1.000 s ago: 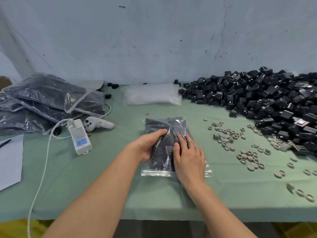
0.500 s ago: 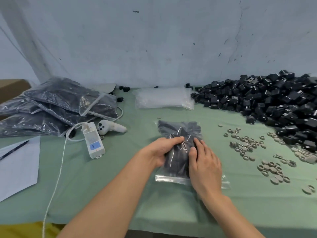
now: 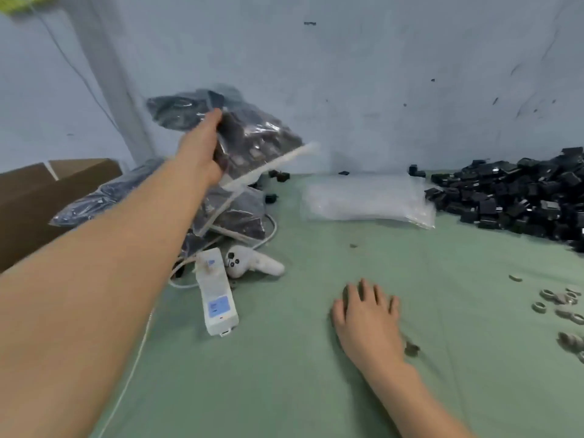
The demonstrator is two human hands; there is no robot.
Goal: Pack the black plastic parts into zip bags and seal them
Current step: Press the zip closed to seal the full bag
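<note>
Clear zip bag [image 3: 237, 128], 1, filled, is hanging gripped by left hand [image 3: 199, 150] above several filled bags [image 3: 240, 216], long axis tilting up-left, zip strip [image 3: 284, 160] facing down-right. Right hand [image 3: 368, 324] is lying flat, fingers spread, on green cloth [image 3: 316, 390]; 1 heap of black parts [image 3: 521, 191] far right.

Bare left hand [image 3: 199, 148], bare right hand [image 3: 368, 322], bare forearms [image 3: 94, 279]
</note>
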